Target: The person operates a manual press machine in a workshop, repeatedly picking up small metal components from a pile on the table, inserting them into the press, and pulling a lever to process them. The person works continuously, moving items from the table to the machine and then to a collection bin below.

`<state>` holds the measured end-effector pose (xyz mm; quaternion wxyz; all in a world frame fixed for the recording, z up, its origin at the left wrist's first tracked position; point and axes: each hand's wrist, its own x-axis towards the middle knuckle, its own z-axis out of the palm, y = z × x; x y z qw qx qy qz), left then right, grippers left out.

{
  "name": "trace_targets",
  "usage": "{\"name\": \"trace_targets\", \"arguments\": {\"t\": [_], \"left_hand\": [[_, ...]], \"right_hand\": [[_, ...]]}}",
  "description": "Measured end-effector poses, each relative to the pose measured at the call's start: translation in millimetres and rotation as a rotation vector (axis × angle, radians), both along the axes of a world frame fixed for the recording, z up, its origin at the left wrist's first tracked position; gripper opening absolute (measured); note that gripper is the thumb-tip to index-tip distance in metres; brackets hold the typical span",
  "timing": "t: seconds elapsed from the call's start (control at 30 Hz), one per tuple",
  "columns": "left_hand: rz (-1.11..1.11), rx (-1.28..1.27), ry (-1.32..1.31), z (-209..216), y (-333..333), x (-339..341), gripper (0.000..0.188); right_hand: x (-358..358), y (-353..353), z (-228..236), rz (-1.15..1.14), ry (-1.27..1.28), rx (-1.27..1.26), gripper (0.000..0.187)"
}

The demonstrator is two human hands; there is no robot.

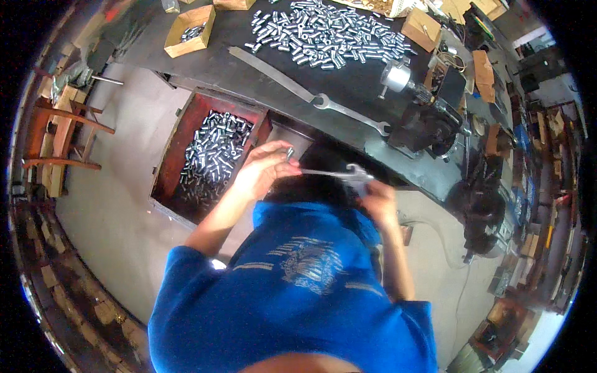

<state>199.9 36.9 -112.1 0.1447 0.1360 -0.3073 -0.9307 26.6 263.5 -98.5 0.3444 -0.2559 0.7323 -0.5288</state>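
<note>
Nearest, a blue shirt (298, 329) filled the space behind both grips. The right grip (378, 199) was closed around a silver caliper-like tool (356, 176), blurred, whose thin rod reached leftward to the fingers of the left grip. The left grip (266, 166) pinched a small metal cylinder (290, 152) between its fingertips; whether the rod touched it I could not tell. Just left of the left grip stood an open red box (169, 158) holding many similar metal pieces (214, 149). Beyond both grips ran the dark counter (211, 69), with an open-ended wrench (351, 114) ahead of the right grip and a flat metal bar (270, 71) ahead of the left. Farthest, past both, spread a heap of shiny cylinders (329, 34).
</note>
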Motion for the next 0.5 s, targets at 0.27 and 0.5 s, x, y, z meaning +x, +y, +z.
{"name": "trace_targets", "arguments": {"t": [0.27, 0.5], "left_hand": [[-0.071, -0.064, -0.089, -5, -6, -18, 0.031], [-0.051, 0.018, -0.206, -27, -8, -17, 0.024]], "right_hand": [[-4, 95, -9, 0.193, -0.499, 0.296, 0.042], [-12, 95, 33, 0.063, -0.936, -0.100, 0.042]]}}
